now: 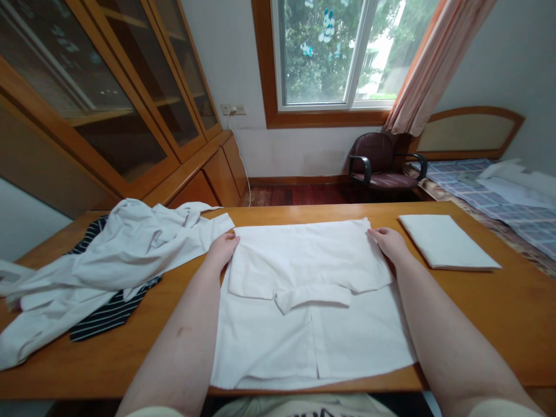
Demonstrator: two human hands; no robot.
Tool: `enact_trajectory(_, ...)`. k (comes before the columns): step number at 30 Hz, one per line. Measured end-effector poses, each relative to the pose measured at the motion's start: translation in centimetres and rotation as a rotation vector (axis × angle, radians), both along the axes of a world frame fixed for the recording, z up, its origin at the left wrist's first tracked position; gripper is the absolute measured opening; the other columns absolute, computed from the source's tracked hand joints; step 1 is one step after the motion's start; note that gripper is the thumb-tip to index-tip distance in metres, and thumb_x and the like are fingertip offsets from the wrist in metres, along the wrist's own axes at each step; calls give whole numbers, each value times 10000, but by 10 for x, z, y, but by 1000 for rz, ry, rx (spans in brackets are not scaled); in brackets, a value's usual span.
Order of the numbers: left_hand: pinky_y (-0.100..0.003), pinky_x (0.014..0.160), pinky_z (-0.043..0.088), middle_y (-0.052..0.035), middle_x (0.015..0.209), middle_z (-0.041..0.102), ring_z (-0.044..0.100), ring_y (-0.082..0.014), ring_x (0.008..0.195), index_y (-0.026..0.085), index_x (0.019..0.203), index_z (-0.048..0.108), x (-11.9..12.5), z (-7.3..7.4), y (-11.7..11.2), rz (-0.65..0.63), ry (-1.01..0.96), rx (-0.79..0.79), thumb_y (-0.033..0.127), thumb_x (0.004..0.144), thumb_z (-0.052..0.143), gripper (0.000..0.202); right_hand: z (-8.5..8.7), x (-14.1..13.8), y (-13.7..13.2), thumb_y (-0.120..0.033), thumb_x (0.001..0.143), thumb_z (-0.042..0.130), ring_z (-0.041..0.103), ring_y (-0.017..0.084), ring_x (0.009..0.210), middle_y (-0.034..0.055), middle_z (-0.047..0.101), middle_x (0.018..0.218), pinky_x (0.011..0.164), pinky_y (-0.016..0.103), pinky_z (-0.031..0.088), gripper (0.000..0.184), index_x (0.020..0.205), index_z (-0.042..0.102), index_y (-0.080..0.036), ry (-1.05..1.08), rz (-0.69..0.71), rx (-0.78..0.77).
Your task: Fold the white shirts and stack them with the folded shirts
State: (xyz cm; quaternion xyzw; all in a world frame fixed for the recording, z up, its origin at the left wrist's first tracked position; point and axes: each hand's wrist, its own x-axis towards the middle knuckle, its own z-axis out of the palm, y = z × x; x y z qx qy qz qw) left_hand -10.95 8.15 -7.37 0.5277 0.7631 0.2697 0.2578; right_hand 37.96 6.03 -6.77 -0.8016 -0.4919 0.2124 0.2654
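Observation:
A white collared coat lies in front of me with its upper part folded down over the lower part. The collar points toward me, and a slit runs up the middle of the lower layer. My left hand pinches the far left corner of the fold, fingertips partly hidden by the cloth. At the far right corner, my right hand is closed on the fold's edge between thumb and fingers. The far edge between both hands is nearly straight.
A crumpled white garment lies at the left over a dark striped cloth. On the right of the wooden table rests a flat folded white cloth. Beyond stand a chair, a bed and a glass-door cabinet.

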Motion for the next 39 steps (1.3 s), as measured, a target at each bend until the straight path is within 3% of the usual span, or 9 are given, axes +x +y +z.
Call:
enact_trajectory(2,-313,780,472,-88,906,714,654,-258,876,171,892,678,-1,3,-1,-65,95,-39,401,748,570,292,2,1,-2,-470,747,553,602,226,768,91,685,811,644,287,406,344,805,686,-158,-55,79,-51)
enact_trajectory(4,-304,760,468,-81,880,713,651,-250,847,177,843,676,0,4,-2,-86,141,-31,387,747,567,255,1,-1,-2,-459,760,529,591,217,731,78,673,761,613,284,383,328,783,676,-166,-92,111,-44)
enact_trajectory(11,-264,745,471,-51,902,709,648,-208,829,172,1044,650,-1,-4,2,-33,30,80,370,764,546,358,-6,-11,1,-463,793,487,583,219,776,90,685,855,637,279,384,381,940,675,-167,-114,11,122)
enact_trajectory(21,-285,787,458,-65,911,698,633,-218,869,186,1218,576,5,-5,3,-5,152,108,310,801,542,436,-11,-13,4,-451,845,452,592,238,834,107,687,920,646,289,380,373,988,667,-182,-234,37,54)
enact_trajectory(29,-341,810,466,-110,1021,685,623,-272,962,191,1084,631,7,-4,2,-31,224,96,355,831,499,330,-6,-13,3,-543,832,430,594,240,776,134,676,840,612,296,368,459,878,682,-161,-302,30,-44)
enact_trajectory(34,-314,897,447,-102,1162,647,600,-235,1050,185,1172,582,5,-14,8,-45,136,164,293,810,552,378,-5,-11,1,-526,855,391,601,239,782,137,677,827,618,292,371,469,846,684,-161,-329,64,-73)
enact_trajectory(39,-264,847,477,-89,1188,637,652,-156,906,170,1250,509,2,-25,18,-37,-17,211,170,784,554,468,-5,-15,2,-463,881,398,617,243,853,146,684,894,644,283,384,423,892,675,-144,-349,37,-103)
